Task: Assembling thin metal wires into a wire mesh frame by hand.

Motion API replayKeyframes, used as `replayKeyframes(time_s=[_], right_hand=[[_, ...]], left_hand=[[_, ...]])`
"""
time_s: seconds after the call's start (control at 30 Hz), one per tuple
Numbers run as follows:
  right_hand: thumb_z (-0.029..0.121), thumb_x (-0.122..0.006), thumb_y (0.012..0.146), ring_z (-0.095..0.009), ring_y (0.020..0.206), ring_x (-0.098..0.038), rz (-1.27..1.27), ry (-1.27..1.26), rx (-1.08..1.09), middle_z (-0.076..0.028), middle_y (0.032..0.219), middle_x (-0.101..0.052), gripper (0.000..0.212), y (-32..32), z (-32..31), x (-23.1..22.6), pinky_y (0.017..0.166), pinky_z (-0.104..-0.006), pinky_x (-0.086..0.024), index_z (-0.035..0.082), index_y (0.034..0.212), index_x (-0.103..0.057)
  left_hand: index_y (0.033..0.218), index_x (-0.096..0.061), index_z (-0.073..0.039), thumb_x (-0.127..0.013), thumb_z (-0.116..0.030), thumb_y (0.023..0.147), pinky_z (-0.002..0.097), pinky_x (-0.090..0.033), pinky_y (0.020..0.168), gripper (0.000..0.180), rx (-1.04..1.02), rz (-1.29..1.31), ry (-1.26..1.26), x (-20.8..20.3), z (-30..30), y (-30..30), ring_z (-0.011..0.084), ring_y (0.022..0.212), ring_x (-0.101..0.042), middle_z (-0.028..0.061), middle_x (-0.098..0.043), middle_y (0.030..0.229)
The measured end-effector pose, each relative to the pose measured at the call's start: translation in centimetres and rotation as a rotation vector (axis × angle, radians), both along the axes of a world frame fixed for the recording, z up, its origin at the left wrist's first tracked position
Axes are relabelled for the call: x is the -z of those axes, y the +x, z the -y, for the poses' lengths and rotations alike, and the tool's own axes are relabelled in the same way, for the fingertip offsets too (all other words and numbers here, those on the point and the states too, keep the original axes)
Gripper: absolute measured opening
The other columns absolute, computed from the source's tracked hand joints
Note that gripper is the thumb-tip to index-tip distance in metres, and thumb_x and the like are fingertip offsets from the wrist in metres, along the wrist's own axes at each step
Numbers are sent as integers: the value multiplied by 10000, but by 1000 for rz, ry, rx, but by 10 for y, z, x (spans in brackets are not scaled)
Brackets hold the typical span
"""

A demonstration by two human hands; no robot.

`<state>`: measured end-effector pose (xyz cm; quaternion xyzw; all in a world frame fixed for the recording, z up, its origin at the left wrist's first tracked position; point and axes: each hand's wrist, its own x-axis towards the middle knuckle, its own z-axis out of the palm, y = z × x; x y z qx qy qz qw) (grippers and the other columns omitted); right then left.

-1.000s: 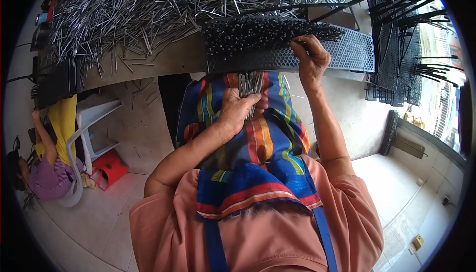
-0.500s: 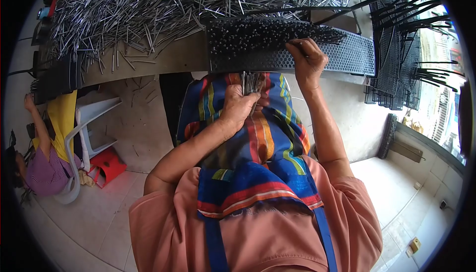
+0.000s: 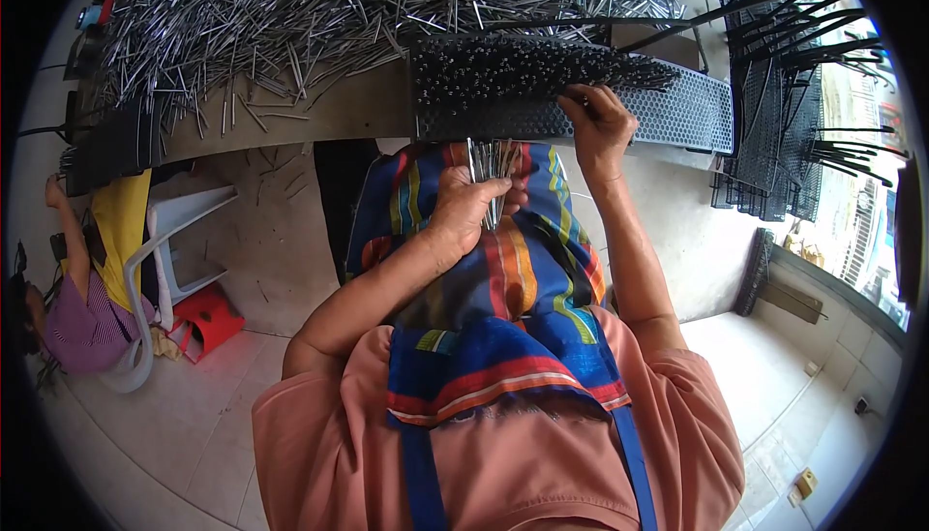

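The left hand (image 3: 469,210) grips a bundle of metal pins (image 3: 492,168) over the striped apron. Just beyond it, the right hand (image 3: 600,124) pinches pins on the perforated black tray (image 3: 677,110), which lies on the tabletop (image 3: 329,110) at its edge.

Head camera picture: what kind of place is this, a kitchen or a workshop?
Probably a small workshop. A huge heap of metal rods covers the table, the left hand holds a bunch of them, and the right hand is at a black perforated tray.

Salmon-pink short-sleeved shirt, blue straps over the shoulders, bright multicoloured striped cloth across the lap, bare forearms
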<state>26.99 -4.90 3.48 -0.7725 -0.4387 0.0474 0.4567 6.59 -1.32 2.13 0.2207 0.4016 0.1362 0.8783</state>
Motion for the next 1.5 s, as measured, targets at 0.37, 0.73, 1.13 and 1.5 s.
replayKeyframes(time_s=[0.37, 0.73, 1.13, 1.5], right_hand=[[6, -726, 808, -36, 569, -533, -70, 48, 22, -4, 697, -657, 70, 6, 0, 10, 499, -193, -405, 9, 878, -723], [29, -727, 824, -16, 575, -531, -252, 39, 128, 2, 685, -665, 45, 7, 3, 18, 490, -177, -396, 13, 866, -732], [-16, -701, 819, -48, 670, -616, -64, 27, 66, -25, 735, -688, 58, 5, -1, 10, 605, -200, -481, -9, 875, -709], [-13, -705, 811, -52, 647, -613, -134, -112, 73, -14, 709, -686, 67, 3, 4, 16, 610, -200, -490, 2, 876, -715]], left_hand=[[1037, -668, -9, -610, 7, 866, 294, -577, 641, 182, -38, 76, -18, 0, -2, -1, 194, 757, -704, 111, -713, 907], [1056, -668, -13, -619, 8, 859, 299, -574, 656, 205, -44, 83, -43, -2, -2, -3, 194, 770, -703, 109, -710, 911], [1043, -671, 0, -633, 0, 852, 302, -575, 663, 194, -34, 95, -48, -1, -4, -3, 199, 772, -704, 114, -712, 915], [1051, -661, 6, -629, 5, 852, 323, -585, 680, 202, -50, 89, -78, 3, -5, -3, 214, 789, -709, 133, -713, 915]])
